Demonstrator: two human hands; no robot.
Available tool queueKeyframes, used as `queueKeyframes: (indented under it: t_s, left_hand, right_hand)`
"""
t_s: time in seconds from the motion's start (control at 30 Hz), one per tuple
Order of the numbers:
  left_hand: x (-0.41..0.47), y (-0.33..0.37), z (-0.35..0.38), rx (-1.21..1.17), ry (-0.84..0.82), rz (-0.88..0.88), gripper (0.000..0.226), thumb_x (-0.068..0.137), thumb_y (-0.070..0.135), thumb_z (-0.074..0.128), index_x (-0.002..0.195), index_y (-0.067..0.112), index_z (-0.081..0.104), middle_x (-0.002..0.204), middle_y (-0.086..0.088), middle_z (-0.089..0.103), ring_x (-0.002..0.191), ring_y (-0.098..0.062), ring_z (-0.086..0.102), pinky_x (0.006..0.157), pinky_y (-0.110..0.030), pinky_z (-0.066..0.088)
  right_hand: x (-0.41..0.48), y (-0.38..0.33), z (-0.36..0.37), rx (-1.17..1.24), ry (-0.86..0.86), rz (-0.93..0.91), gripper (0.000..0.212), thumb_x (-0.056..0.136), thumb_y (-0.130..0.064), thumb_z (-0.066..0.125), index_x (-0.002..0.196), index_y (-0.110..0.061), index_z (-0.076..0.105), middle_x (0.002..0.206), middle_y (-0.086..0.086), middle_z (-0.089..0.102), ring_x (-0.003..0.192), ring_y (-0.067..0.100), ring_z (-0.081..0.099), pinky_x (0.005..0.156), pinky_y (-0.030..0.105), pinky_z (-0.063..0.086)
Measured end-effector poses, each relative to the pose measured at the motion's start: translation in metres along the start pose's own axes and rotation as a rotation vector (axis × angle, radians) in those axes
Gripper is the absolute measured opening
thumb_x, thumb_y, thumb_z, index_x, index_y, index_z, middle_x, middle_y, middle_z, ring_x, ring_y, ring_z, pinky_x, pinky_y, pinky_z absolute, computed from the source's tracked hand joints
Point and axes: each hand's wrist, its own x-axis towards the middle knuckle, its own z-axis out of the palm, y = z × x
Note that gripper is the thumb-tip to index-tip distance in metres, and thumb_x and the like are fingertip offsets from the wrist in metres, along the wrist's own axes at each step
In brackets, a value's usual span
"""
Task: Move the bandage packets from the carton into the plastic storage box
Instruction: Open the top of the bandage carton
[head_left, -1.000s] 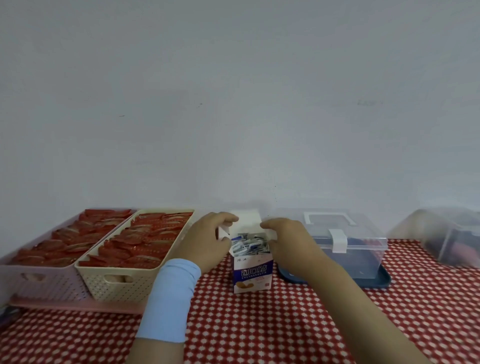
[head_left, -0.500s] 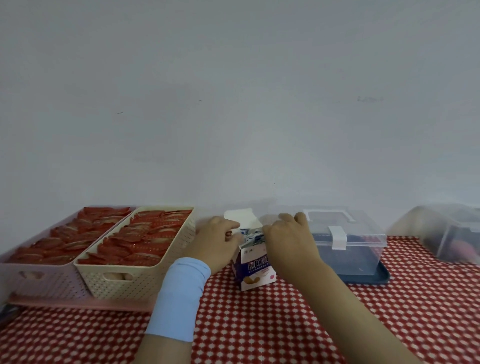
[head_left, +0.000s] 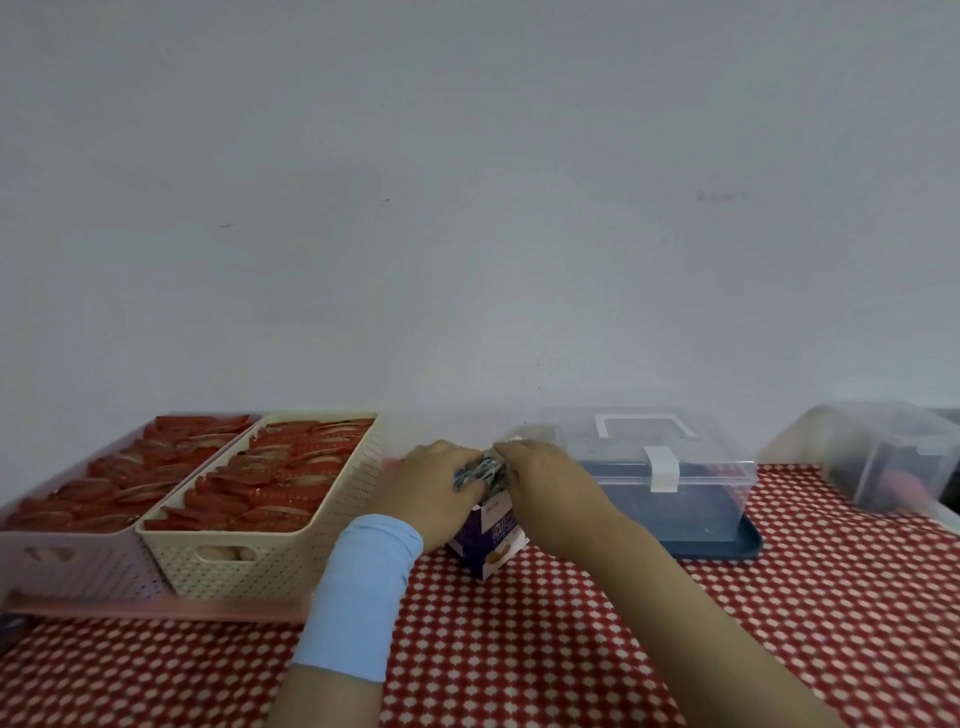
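Note:
A small blue-and-white carton (head_left: 491, 540) stands tilted on the red checked tablecloth, its top open and full of bandage packets (head_left: 480, 474). My left hand (head_left: 431, 493), with a light blue wristband, grips the carton's left side at the top. My right hand (head_left: 550, 493) curls over the right side of the opening, its fingers on the packets. Right behind the carton stands the clear plastic storage box (head_left: 691, 499) with a white handle and a white latch; its lid is closed.
Two baskets, a cream one (head_left: 270, 525) and a pink one (head_left: 67, 545), hold several red packets at the left. The storage box sits on a dark blue tray (head_left: 727, 545). Another clear container (head_left: 893, 462) lies at the far right, blurred. A wall runs close behind.
The carton has tipped and turned to the left, and its white flap has gone out of sight. Both hands have closed in over its open top and the packets.

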Motion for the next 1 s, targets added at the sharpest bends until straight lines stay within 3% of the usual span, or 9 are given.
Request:
queueKeyframes:
  t_s: [0.13, 0.2, 0.3, 0.4, 0.5, 0.57, 0.73, 0.83, 1.0]
  left_hand:
    - [-0.001, 0.015, -0.007, 0.127, 0.097, 0.025, 0.040, 0.101, 0.041, 0.044, 0.138, 0.032, 0.052, 0.147, 0.008, 0.048, 0.131, -0.016, 0.045, 0.111, -0.037, 0.036]
    - [-0.004, 0.030, -0.011, 0.139, 0.161, 0.057, 0.040, 0.102, 0.041, 0.042, 0.140, 0.032, 0.050, 0.152, 0.011, 0.042, 0.136, -0.014, 0.040, 0.113, -0.033, 0.031]
    - [0.001, 0.057, -0.010, -0.053, 0.176, 0.130, 0.039, 0.101, 0.035, 0.047, 0.139, 0.027, 0.053, 0.147, 0.010, 0.047, 0.132, -0.010, 0.042, 0.109, -0.025, 0.028]
    - [0.018, 0.092, -0.001, -0.045, 0.103, 0.210, 0.042, 0.099, 0.034, 0.053, 0.140, 0.023, 0.052, 0.145, 0.007, 0.049, 0.131, -0.012, 0.045, 0.108, -0.023, 0.029]
    - [0.038, 0.123, 0.012, 0.003, -0.033, 0.243, 0.051, 0.095, 0.034, 0.060, 0.143, 0.024, 0.047, 0.149, 0.005, 0.045, 0.134, -0.014, 0.041, 0.113, -0.030, 0.032]
    - [0.050, 0.133, 0.023, 0.074, -0.111, 0.236, 0.059, 0.092, 0.035, 0.064, 0.146, 0.024, 0.044, 0.151, 0.004, 0.040, 0.137, -0.016, 0.038, 0.114, -0.033, 0.032]
    - [0.060, 0.135, 0.039, 0.148, -0.125, 0.192, 0.068, 0.084, 0.038, 0.073, 0.144, 0.024, 0.046, 0.143, 0.003, 0.046, 0.128, -0.018, 0.046, 0.107, -0.033, 0.040]
    - [0.061, 0.132, 0.043, 0.144, -0.076, 0.202, 0.062, 0.085, 0.035, 0.074, 0.141, 0.024, 0.051, 0.140, 0.003, 0.049, 0.126, -0.019, 0.049, 0.105, -0.032, 0.041]
    - [0.059, 0.130, 0.047, 0.115, -0.027, 0.223, 0.057, 0.083, 0.030, 0.075, 0.136, 0.025, 0.055, 0.138, 0.004, 0.052, 0.124, -0.017, 0.051, 0.104, -0.031, 0.042]
  right_hand:
    - [-0.011, 0.008, -0.038, 0.111, 0.127, -0.055, 0.042, 0.104, -0.013, 0.045, 0.144, -0.022, 0.051, 0.154, -0.001, 0.042, 0.143, 0.017, 0.033, 0.115, 0.024, 0.024]
    - [-0.019, 0.022, -0.063, 0.180, 0.165, -0.036, 0.037, 0.103, -0.014, 0.048, 0.136, -0.026, 0.059, 0.147, -0.006, 0.050, 0.137, 0.012, 0.040, 0.110, 0.020, 0.026]
    - [-0.031, 0.057, -0.090, -0.017, 0.163, 0.019, 0.033, 0.099, -0.024, 0.056, 0.131, -0.031, 0.062, 0.142, -0.009, 0.055, 0.131, 0.013, 0.046, 0.110, 0.028, 0.034]
    - [-0.045, 0.090, -0.101, -0.253, 0.036, 0.100, 0.049, 0.089, -0.041, 0.067, 0.136, -0.034, 0.055, 0.144, -0.007, 0.052, 0.129, 0.016, 0.047, 0.110, 0.037, 0.038]
    - [-0.053, 0.112, -0.100, -0.336, -0.024, 0.124, 0.072, 0.076, -0.052, 0.077, 0.140, -0.034, 0.048, 0.139, -0.005, 0.049, 0.124, 0.018, 0.047, 0.105, 0.036, 0.039]
    - [-0.053, 0.123, -0.094, -0.376, -0.011, 0.111, 0.075, 0.072, -0.052, 0.081, 0.137, -0.034, 0.048, 0.133, -0.005, 0.050, 0.119, 0.017, 0.049, 0.101, 0.034, 0.041]
    - [-0.053, 0.131, -0.089, -0.478, 0.069, 0.021, 0.053, 0.082, -0.049, 0.070, 0.128, -0.030, 0.054, 0.119, -0.005, 0.056, 0.100, 0.016, 0.056, 0.080, 0.031, 0.048]
    - [-0.053, 0.125, -0.089, -0.570, 0.037, -0.029, 0.043, 0.083, -0.042, 0.064, 0.119, -0.021, 0.054, 0.108, 0.000, 0.057, 0.083, 0.020, 0.058, 0.063, 0.030, 0.041]
    - [-0.049, 0.115, -0.093, -0.587, 0.072, -0.012, 0.025, 0.090, -0.039, 0.051, 0.098, -0.016, 0.058, 0.092, 0.000, 0.061, 0.065, 0.018, 0.048, 0.060, 0.030, 0.035]
